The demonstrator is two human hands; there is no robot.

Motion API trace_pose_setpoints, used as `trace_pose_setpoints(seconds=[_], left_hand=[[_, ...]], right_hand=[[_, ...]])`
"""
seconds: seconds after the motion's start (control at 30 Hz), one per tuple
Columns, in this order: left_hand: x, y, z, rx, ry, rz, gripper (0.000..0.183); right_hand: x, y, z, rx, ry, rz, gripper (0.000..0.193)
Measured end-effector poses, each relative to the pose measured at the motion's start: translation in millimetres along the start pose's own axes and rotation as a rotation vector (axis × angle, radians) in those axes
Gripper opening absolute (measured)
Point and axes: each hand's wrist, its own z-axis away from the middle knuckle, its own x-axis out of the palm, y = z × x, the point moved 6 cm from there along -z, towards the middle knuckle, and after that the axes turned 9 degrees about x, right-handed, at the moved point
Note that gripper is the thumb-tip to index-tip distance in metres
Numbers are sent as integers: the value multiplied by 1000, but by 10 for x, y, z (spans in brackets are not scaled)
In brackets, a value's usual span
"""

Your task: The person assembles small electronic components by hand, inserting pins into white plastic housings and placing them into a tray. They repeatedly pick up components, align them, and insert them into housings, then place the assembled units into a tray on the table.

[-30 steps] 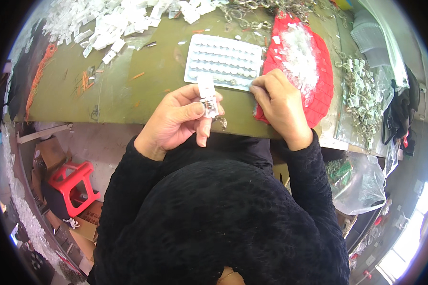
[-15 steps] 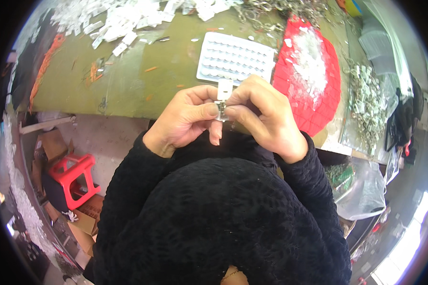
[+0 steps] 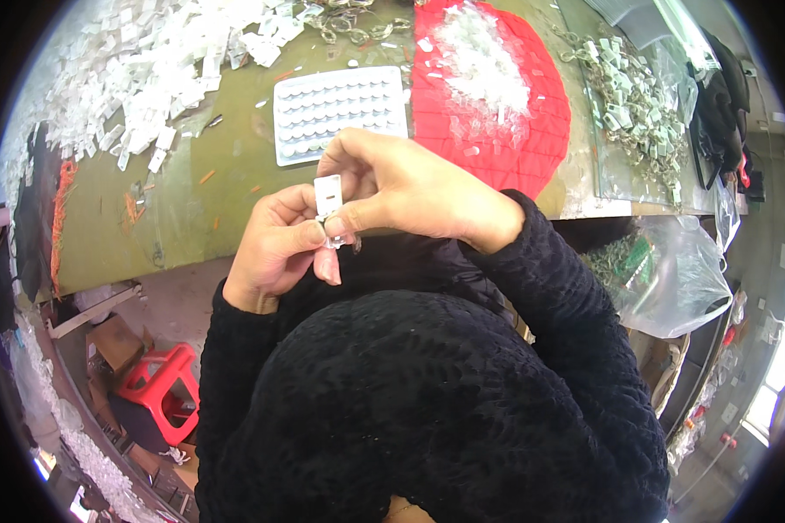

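A small white rectangular plastic casing (image 3: 328,192) with a slot stands upright between my two hands, a shiny bit at its lower end. My left hand (image 3: 279,248) pinches that lower end between thumb and fingers. Coming over from the right, my right hand (image 3: 401,187) presses its thumb against the same spot, its fingers curled behind the casing. What lies between the thumbs is partly hidden. Just beyond the hands sits a white tray (image 3: 285,159) with rows of small round discs.
White plastic pieces (image 3: 139,87) are heaped at the far left. A red quilted cloth (image 3: 536,144) bears clear plastic bits (image 3: 488,74). Chained pieces (image 3: 632,96) lie to the right. Below the green tabletop (image 3: 227,196) are a red stool (image 3: 161,392) and a plastic bag (image 3: 685,279).
The view has shifted, so the tray and cloth appear farther left. My right hand has turned and reaches across more; both hands still grip the casing.
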Motion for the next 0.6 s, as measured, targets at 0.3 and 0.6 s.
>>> trace_pose_setpoints(seconds=[0.3, 0.6], left_hand=[[174, -44, -5, -81, -29, 102, 22], [176, -132, 41, 34, 77, 172, 17]], right_hand=[[-68, -234, 238, -390, 263, 279, 10], [222, -105, 607, -745, 523, 553, 32]])
